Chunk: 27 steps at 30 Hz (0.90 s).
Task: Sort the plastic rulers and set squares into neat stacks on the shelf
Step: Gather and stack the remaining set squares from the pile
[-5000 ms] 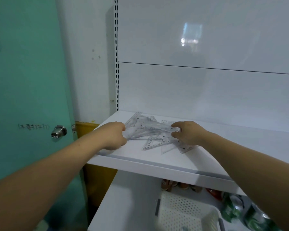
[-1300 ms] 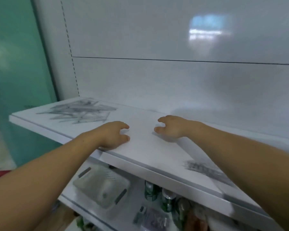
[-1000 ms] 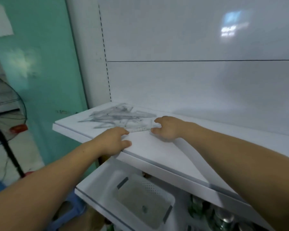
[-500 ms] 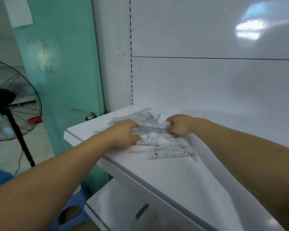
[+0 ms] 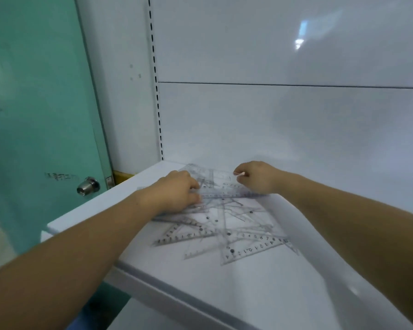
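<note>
Sorting looks barely begun: clear plastic rulers and set squares (image 5: 224, 229) lie jumbled on the white shelf (image 5: 200, 282). The left hand (image 5: 177, 194) and right hand (image 5: 255, 178), fingers curled, pinch one long clear ruler (image 5: 227, 192) by its ends (atop the heap). Next: lift it free and start a stack.

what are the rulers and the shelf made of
Rulers and set squares: clear glossy plastic; the white shelf shows through them and black scale marks are printed on. Shelf: smooth white, faintly shiny, probably painted metal, though coated board is possible.
</note>
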Motion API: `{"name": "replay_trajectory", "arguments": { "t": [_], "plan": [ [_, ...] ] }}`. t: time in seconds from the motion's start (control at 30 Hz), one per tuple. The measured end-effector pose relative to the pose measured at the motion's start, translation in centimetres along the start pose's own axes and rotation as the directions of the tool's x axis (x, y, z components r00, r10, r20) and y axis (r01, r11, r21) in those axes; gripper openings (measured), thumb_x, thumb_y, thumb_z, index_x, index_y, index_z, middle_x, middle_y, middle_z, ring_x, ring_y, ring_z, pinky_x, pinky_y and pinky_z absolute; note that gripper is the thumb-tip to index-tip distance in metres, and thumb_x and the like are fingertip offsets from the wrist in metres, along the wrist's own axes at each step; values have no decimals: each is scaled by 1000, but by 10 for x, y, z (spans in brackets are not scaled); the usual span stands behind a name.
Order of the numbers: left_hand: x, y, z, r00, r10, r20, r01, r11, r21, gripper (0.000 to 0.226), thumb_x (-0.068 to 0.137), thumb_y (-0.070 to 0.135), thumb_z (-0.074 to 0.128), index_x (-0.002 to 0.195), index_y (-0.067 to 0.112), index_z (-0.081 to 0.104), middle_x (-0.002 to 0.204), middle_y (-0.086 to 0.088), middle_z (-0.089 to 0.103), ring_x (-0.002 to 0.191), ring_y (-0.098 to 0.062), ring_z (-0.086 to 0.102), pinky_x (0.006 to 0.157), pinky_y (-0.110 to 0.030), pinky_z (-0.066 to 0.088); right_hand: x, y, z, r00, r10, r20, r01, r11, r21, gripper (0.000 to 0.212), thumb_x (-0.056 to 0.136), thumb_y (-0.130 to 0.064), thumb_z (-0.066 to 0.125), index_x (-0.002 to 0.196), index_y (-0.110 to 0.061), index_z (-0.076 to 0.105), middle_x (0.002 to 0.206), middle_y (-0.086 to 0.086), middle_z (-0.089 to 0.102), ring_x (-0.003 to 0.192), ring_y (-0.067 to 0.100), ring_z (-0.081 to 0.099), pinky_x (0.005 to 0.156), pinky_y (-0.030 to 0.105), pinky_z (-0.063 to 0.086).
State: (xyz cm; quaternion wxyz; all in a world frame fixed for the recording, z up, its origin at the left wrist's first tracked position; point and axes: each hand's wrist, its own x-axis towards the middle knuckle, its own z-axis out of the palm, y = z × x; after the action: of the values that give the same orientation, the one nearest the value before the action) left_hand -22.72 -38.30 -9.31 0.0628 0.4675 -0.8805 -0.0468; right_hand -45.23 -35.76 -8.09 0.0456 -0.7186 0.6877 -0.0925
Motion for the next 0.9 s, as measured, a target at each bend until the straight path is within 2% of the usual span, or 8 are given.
{"name": "replay_trajectory", "arguments": {
  "t": [0.13,0.27,0.37,0.53,0.6,0.7,0.8,0.9],
  "plan": [
    [2,-9,0,993,117,-34,-117,993,14,32,94,40,50,113,17,61,111,-2,54,101,-22,51,91,-39,43,-17,-3,2,991,122,54,-120,992,-47,60,94,-50,46,143,-16,38,144,6,43,133,24,37,106,31,29],
    [1,-18,4,961,233,-151,-242,969,-46,30,99,32,39,93,10,58,96,-4,53,93,-22,51,77,-32,37,-40,-5,4,968,235,-86,-234,972,21,57,95,-45,48,143,-16,37,137,8,50,126,27,44,101,33,34],
    [6,-24,3,933,288,-217,-308,949,-67,31,101,35,34,83,16,52,88,2,51,90,-20,50,73,-28,32,-64,-8,3,938,312,-149,-307,950,57,56,95,-44,48,142,-18,37,133,8,52,123,26,46,100,34,36],
    [-3,-18,-3,923,316,-219,-344,934,-100,32,99,35,41,118,14,54,114,-4,54,96,-19,50,81,-28,36,-108,-13,3,884,420,-206,-420,906,45,48,95,-39,47,137,-16,44,126,8,56,116,27,50,97,35,40],
    [-11,-14,-4,929,344,-139,-355,933,-64,28,96,35,49,114,15,53,116,-5,56,88,-15,47,74,-26,34,-123,-16,1,867,449,-217,-448,892,55,43,94,-36,48,131,-14,50,117,7,60,109,26,53,92,34,42],
    [-16,-9,-6,929,369,25,-370,928,50,39,93,37,53,127,18,50,120,-5,58,94,-18,52,74,-27,39,-142,-18,-2,851,476,-220,-474,878,66,41,93,-38,49,128,-16,52,115,5,61,107,24,53,89,32,43],
    [-20,2,-7,941,332,71,-338,936,99,16,95,30,48,97,14,51,112,-9,59,92,-23,56,78,-32,46,-158,-16,-6,847,481,-228,-479,875,69,44,93,-39,50,131,-18,50,119,4,60,111,24,53,86,29,42],
    [-32,11,-9,945,323,41,-323,916,239,16,96,22,43,100,10,54,116,-10,52,100,-28,53,86,-34,47,-175,-12,-12,843,486,-231,-481,873,83,42,94,-39,49,130,-18,51,116,4,60,111,25,53,85,30,42]
  ]
}}
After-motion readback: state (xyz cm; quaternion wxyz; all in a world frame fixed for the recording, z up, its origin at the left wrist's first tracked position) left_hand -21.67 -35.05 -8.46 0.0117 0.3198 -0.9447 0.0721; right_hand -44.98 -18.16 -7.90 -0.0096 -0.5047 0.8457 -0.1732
